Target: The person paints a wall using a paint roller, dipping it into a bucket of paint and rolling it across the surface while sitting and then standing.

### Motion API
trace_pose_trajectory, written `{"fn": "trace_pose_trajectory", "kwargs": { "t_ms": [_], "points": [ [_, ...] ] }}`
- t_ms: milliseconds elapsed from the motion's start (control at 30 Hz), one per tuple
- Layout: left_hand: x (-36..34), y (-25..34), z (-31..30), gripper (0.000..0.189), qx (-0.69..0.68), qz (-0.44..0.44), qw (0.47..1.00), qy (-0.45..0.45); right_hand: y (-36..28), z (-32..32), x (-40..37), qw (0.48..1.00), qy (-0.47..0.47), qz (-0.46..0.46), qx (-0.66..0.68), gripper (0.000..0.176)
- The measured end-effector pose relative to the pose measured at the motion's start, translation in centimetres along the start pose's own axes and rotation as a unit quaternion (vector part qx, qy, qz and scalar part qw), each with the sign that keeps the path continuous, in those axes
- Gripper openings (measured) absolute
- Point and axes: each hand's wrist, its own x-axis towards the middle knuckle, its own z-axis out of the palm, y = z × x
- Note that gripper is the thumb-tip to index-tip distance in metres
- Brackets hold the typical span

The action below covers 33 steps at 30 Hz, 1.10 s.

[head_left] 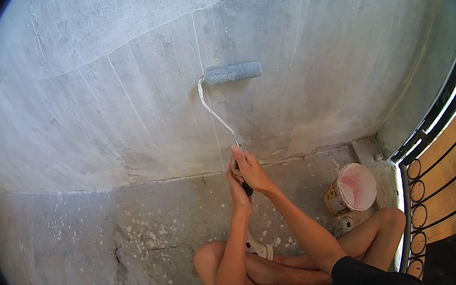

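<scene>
A paint roller (232, 73) with a grey sleeve rests flat against the grey plastered wall (120, 99), its bent white wire frame running down to the handle. My right hand (251, 168) grips the handle from the top. My left hand (238, 189) wraps the same handle just below and behind it. The handle itself is mostly hidden by my fingers. I sit cross-legged on the floor, my knees below the hands.
A small bucket (353, 187) with a pinkish inside stands on the concrete floor (81, 246) at the right, near my knee. A black metal railing (446, 161) with ring shapes closes off the right side. The floor is cracked and speckled with white.
</scene>
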Motion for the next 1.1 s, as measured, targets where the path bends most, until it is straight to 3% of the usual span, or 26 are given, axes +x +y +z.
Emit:
{"fn": "trace_pose_trajectory", "kwargs": {
  "t_ms": [67,133,200,267,333,467,533,633,667,733,1100],
  "points": [
    [-0.4,0.3,0.6,0.059,0.013,-0.007,1.000,0.006,-0.2,0.2,0.0,1.000,0.016,0.006,-0.018,0.045],
    [-0.5,0.7,1.0,0.063,0.023,-0.014,1.000,0.009,-1.4,0.9,0.4,0.979,0.115,-0.084,-0.142,0.038],
    [-0.5,1.0,0.3,0.062,0.088,-0.020,0.994,-0.065,-4.1,1.9,1.7,0.969,0.138,-0.120,-0.167,0.032],
    [-1.0,1.3,0.9,0.060,0.090,-0.006,0.993,-0.070,-5.9,2.6,3.4,0.956,0.163,-0.154,-0.189,0.026],
    [-1.3,2.3,1.5,0.060,0.092,0.009,0.993,-0.078,-7.0,3.0,5.0,0.890,0.144,-0.283,-0.328,0.018],
    [-0.3,3.9,1.6,0.052,0.067,0.044,0.994,-0.073,-8.9,4.5,5.9,0.877,0.169,-0.274,-0.356,0.015],
    [-0.3,4.1,1.3,0.049,0.075,0.070,0.991,-0.086,-9.0,4.8,6.5,0.832,0.198,-0.345,-0.387,0.013],
    [0.0,4.5,1.0,0.045,0.095,0.081,0.989,-0.084,-9.2,5.2,7.0,0.828,0.213,-0.373,-0.361,0.012],
    [0.1,4.5,0.8,0.045,0.090,0.081,0.988,-0.094,-9.0,5.2,6.8,0.828,0.214,-0.371,-0.362,0.012],
    [0.2,4.4,0.4,0.044,0.085,0.082,0.988,-0.104,-9.0,5.3,6.5,0.887,0.192,-0.292,-0.300,0.013],
    [1.0,-2.1,-1.2,0.051,0.080,-0.019,0.995,0.054,-1.8,2.5,4.5,0.891,0.210,-0.278,-0.292,0.017]
  ]
}}
